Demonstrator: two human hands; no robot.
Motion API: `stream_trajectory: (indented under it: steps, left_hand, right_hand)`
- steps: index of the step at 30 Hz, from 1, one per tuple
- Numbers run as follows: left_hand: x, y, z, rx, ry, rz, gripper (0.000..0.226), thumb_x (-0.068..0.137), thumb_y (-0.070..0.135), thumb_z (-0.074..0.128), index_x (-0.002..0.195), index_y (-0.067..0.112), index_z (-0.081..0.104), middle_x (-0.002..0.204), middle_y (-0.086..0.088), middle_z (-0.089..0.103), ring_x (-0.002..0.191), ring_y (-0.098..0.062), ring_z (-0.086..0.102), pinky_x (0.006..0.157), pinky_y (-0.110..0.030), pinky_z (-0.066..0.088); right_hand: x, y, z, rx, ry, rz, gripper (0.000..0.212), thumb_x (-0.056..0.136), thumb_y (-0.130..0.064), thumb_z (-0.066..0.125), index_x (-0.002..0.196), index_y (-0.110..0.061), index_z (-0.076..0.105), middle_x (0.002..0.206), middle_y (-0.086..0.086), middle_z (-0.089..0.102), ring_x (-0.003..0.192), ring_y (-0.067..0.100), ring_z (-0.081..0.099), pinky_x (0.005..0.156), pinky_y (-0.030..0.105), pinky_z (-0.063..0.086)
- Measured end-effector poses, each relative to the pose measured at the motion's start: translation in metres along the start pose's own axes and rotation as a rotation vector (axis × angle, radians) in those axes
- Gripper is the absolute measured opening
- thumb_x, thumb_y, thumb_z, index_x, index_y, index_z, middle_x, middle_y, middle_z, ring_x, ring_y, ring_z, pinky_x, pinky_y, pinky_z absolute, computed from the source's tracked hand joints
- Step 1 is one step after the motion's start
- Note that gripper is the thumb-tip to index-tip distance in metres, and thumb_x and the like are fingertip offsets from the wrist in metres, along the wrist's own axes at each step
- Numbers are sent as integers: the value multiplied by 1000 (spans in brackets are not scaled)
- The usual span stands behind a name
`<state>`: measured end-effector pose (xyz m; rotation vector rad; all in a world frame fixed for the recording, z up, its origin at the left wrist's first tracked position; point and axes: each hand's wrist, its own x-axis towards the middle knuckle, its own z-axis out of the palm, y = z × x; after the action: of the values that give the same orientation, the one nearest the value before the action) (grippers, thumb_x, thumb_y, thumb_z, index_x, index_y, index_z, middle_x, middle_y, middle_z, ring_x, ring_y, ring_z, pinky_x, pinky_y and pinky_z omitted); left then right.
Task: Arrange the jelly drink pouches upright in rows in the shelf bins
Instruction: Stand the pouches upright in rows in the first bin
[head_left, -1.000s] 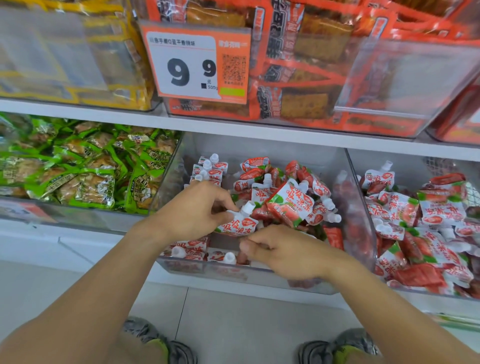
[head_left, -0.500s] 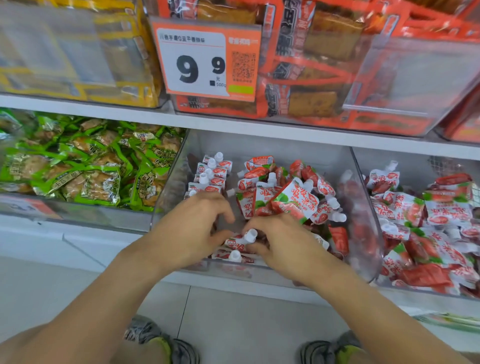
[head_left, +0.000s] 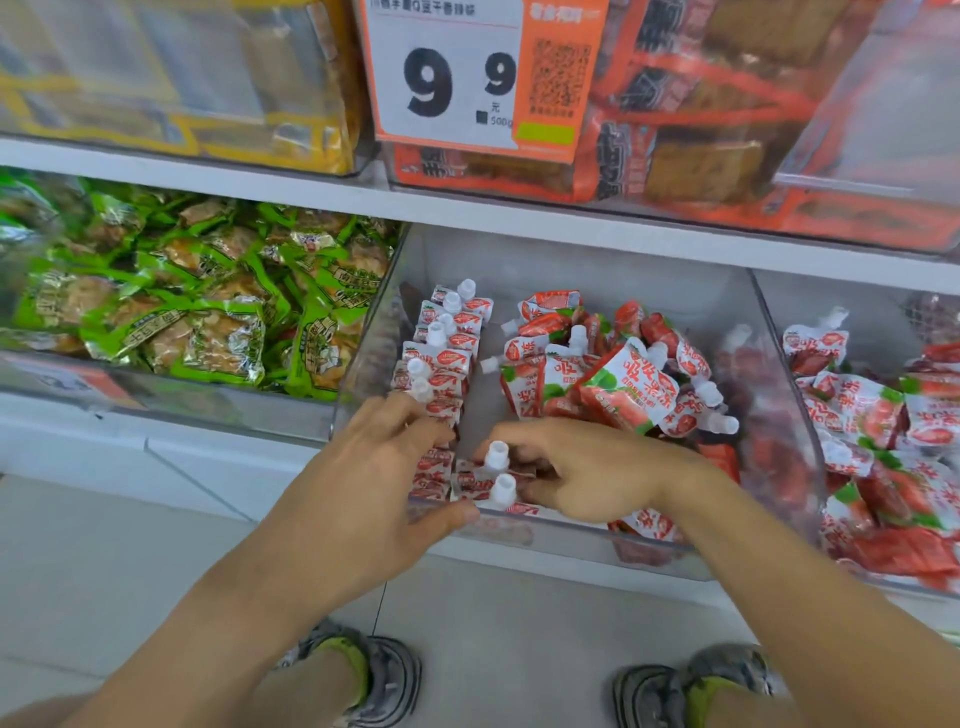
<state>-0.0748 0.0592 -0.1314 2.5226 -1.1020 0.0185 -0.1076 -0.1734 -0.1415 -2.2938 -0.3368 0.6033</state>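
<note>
Left hand (head_left: 384, 467) rests at the front left corner of the clear middle bin (head_left: 597, 540), fingers curled against the front end of the standing row of pouches (head_left: 441, 364), thumb outside the front wall; whether it pinches one pouch or only steadies the row cannot be told. Right hand (head_left: 582, 475) lies just beside it, fingers curled round the two front pouches (head_left: 493, 475) at the front wall, their white caps upward and long axes roughly vertical. Progress, as judged: one row stands complete along the bin's left wall, caps up, and a second is barely begun. Remaining work: the loose heap (head_left: 613, 384) filling the bin's right half, pouches lying tilted with caps pointing many ways, and the jumbled right-hand bin (head_left: 883, 415).
</note>
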Motion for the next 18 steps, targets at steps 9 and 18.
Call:
stream_trajectory:
  steps: [9,18]
  left_hand:
    - [1,0,-1,-19,11,-15,58,66,60,72,109,22,66,103,10,54,98,-15,53,78,-27,47]
    - [23,16,2,-139,-6,-18,62,66,73,61,112,32,64,109,15,62,105,-7,55,92,-34,45]
  right_hand:
    - [0,0,-13,-55,-109,53,58,79,-4,68,128,-32,56,96,-15,66,73,2,58,71,31,53]
    - [-10,-2,4,-24,80,32,44,84,-16,72,123,-28,56,116,-10,67,104,6,64,89,30,53]
